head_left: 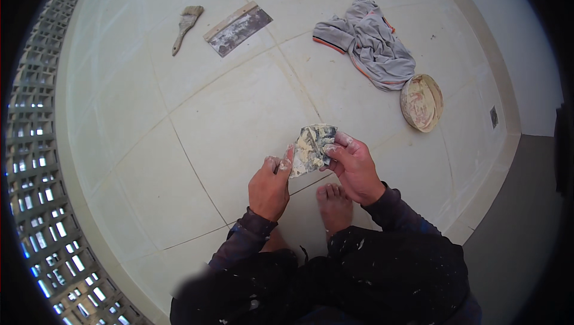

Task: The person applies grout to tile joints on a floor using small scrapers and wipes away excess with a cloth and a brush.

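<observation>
Between my hands is a flat, roughly square piece [311,150], dark grey and caked with cream-coloured paste; its exact kind cannot be told. My left hand [271,186] pinches its left edge with thumb and fingers. On the other side, my right hand [354,166] grips the upper right edge, thumb in front and fingers partly behind. White residue marks the fingertips of both hands. The piece is held above the tiled floor, just in front of my bare foot [335,205].
On the pale tiled floor [233,121] lie a paintbrush [188,26] and a wide, paste-smeared scraper blade [239,30] at the far left. A crumpled grey shirt [379,50] touches a round, paste-coated bowl [422,104] at right. A perforated block wall [39,151] runs along the left.
</observation>
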`<state>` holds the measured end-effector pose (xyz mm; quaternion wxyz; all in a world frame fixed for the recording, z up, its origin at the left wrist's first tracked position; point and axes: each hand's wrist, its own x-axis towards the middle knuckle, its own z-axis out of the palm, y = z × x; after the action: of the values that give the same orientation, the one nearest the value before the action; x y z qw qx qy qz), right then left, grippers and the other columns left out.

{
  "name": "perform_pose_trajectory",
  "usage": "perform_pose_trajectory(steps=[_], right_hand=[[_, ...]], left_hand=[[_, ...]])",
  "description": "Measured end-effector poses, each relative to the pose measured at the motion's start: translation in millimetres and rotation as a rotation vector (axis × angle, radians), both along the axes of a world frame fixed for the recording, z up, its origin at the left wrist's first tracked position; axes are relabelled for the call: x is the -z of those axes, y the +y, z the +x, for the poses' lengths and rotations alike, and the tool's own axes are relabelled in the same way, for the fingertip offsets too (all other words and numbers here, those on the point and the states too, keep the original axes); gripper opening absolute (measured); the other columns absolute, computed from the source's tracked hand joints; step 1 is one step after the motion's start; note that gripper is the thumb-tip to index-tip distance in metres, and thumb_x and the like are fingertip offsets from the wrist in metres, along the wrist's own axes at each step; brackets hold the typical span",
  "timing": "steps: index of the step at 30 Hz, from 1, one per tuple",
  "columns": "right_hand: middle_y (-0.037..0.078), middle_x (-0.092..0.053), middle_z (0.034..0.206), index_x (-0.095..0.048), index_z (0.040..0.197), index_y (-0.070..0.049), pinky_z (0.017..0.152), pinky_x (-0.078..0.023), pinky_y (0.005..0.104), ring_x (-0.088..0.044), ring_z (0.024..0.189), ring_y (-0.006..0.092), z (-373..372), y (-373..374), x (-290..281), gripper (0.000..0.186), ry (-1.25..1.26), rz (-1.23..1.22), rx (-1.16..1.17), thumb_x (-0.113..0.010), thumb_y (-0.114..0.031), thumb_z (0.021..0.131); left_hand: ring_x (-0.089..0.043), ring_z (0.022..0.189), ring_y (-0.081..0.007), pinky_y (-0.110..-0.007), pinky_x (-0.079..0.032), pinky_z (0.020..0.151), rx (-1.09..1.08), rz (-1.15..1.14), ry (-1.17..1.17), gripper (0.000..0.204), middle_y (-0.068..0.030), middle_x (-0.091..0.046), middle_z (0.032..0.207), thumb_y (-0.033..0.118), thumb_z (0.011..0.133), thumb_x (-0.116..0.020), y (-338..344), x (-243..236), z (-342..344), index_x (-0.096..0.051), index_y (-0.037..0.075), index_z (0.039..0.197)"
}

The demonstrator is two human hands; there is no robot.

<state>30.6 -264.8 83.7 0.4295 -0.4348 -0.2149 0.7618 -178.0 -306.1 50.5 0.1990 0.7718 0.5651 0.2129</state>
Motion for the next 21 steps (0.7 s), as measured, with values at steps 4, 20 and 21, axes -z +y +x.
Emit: perform_pose_trajectory(steps=[4,20,21], right_hand=[[0.008,-0.068,0.114,-0.057,0.128,0.005,0.079,-0.055,0.0296,-0.066,0.094,0.0128,6.8,-4.5,-0.3,0.031,-0.009,-0.005,0.017,-0.053,-0.004,0.099],[0.006,-0.068,0.112,-0.06,0.125,0.0,0.087,-0.055,0.0326,-0.065,0.103,0.0126,94.9,29.5,54.4,0.026,-0.291,-0.035,0.052,-0.057,-0.005,0.099],[0.008,-0.069,0.112,-0.061,0.124,-0.001,0.087,-0.055,0.0333,-0.066,0.102,0.0159,90.2,37.5,69.4,0.028,-0.633,0.173,-0.097,-0.059,-0.003,0.096]], left_hand=[[-0.062,0.078,-0.032,-0.041,-0.051,0.066,-0.016,0.02,0.068,0.062,-0.0136,-0.057,0.094,-0.006,0.084,-0.057,2.1,1.2,-4.4,-0.054,0.009,0.145],[-0.064,0.087,-0.0403,-0.046,-0.054,0.073,-0.435,-0.247,0.089,0.067,-0.0223,-0.057,0.116,0.001,0.095,-0.049,-44.1,52.8,-49.8,-0.036,0.02,0.158],[-0.064,0.087,-0.0403,-0.046,-0.054,0.073,-0.447,-0.251,0.09,0.067,-0.0223,-0.057,0.116,0.001,0.095,-0.049,-44.5,53.5,-51.6,-0.036,0.02,0.158]])
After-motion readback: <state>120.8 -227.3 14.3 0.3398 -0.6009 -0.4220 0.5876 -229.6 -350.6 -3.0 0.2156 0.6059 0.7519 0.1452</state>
